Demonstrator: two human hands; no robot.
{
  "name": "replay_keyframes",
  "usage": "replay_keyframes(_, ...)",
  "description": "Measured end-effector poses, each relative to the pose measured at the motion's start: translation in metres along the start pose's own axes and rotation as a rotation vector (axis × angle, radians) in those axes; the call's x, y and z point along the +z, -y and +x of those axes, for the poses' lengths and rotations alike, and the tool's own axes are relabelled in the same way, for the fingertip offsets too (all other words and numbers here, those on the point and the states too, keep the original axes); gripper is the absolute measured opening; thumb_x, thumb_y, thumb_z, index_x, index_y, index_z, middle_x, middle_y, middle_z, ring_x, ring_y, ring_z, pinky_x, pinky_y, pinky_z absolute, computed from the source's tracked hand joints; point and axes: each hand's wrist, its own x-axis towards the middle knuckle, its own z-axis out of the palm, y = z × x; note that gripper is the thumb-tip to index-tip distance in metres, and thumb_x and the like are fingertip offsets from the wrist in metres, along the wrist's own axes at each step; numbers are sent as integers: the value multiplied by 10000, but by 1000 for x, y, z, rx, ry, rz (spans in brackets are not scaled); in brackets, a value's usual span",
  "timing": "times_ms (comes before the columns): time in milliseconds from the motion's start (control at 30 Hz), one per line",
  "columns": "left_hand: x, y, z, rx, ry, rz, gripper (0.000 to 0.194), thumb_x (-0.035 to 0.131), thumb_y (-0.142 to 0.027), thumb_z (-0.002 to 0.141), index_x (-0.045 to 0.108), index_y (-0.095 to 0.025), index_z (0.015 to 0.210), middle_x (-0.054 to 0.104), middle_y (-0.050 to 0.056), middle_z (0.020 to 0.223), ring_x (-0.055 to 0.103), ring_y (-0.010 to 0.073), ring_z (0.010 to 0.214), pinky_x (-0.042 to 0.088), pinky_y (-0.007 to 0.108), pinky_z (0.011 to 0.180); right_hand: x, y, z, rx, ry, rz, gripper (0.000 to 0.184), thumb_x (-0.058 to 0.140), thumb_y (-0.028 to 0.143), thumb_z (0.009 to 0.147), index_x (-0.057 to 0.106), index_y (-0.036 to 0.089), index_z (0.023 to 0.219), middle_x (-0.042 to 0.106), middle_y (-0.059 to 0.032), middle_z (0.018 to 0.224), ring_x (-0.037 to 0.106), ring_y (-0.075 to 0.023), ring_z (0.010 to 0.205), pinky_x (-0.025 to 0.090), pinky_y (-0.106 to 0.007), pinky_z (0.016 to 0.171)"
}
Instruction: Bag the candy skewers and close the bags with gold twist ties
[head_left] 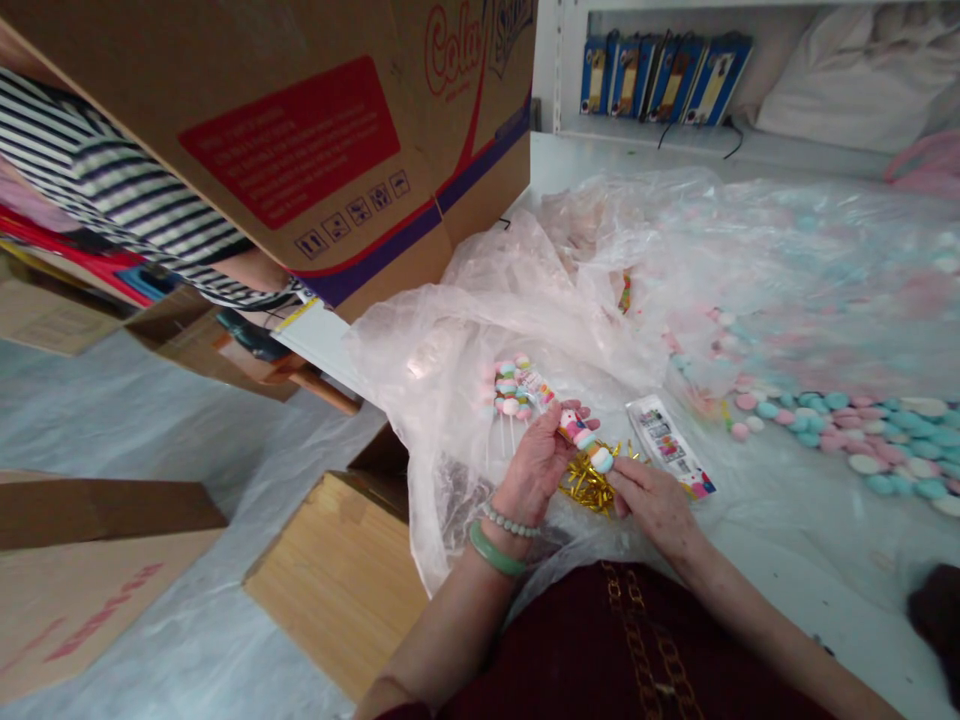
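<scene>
My left hand (538, 462) and my right hand (651, 500) both pinch a wrapped skewer of pastel marshmallow candies (586, 438), held slantwise between them. A heap of gold twist ties (589, 485) lies just below the skewer, partly behind my hands. Several finished candy skewers (510, 390) lie on crumpled clear plastic (465, 330) just beyond my left hand. A flat printed packet (670, 445) rests on the table to the right of my right hand. My left wrist wears a green bangle and a bead bracelet.
Loose pink, blue and white candies (862, 440) spread under plastic at the right. A large cardboard box (337, 140) leans overhead at upper left, with a person in a striped shirt (127, 200) behind it. A wooden stool (337, 575) and another carton (82, 580) stand on the floor.
</scene>
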Motion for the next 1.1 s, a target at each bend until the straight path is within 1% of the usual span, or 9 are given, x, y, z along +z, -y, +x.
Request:
replay_keyframes(200,-1,1,-2,-3,32,21,239,675,-345,827,666,-124,917,681,80,875,681,206,805,531,347,817,4,-10,6,375,353,913,248,613,420,775,596,177,821,419,91,388,179,-55,316,95,-224,367)
replay_keyframes(333,0,3,-1,-5,46,21,228,671,-336,828,655,-118,892,676,73,848,683,208,788,531,347,807,3,-13,13,509,615,1203,199,623,358,810,585,171,867,324,128,409,82,-39,338,86,-194,366)
replay_keyframes(433,0,2,-2,-10,80,12,251,632,-367,856,654,-119,893,678,73,838,687,213,801,532,334,796,2,-7,18,550,720,1286,151,531,321,903,568,177,877,252,136,440,10,-45,361,77,-181,371)
replay_keyframes(567,-7,-4,-1,-104,68,-6,302,544,-398,908,655,-123,855,690,93,835,685,211,772,541,347,774,4,-2,18,483,688,1323,202,456,335,956,560,188,865,199,133,447,-38,-56,376,63,-180,367)
replay_keyframes(667,-12,-8,1,-167,-1,16,248,535,-322,910,641,-126,803,684,86,772,667,191,705,544,340,730,5,-4,17,467,678,1359,174,487,326,934,567,187,867,216,134,438,-21,-53,366,70,-179,362)
replay_keyframes(767,-13,-13,4,-87,-63,29,62,597,-142,827,632,-121,781,665,49,727,636,143,657,529,272,695,6,-7,17,508,693,1316,151,558,335,878,577,185,878,271,133,425,43,-47,344,83,-185,360)
replay_keyframes(833,-11,-17,6,-9,-64,6,51,625,-74,774,631,-117,801,664,42,750,638,134,682,528,261,720,8,-9,17,519,664,1249,186,614,351,817,588,177,878,303,131,408,85,-43,331,82,-192,359)
replay_keyframes(967,-4,-25,8,64,-45,13,76,683,-126,768,616,-112,801,655,54,769,658,160,708,549,300,738,14,-4,15,427,486,1036,275,651,419,729,604,165,823,347,116,369,141,-46,320,89,-212,362)
replay_keyframes(1100,-1,-26,10,82,-88,31,64,674,-138,791,611,-129,787,653,31,735,660,148,682,543,261,693,15,6,12,230,177,585,265,583,444,774,580,193,691,474,59,425,292,-76,362,180,-229,400)
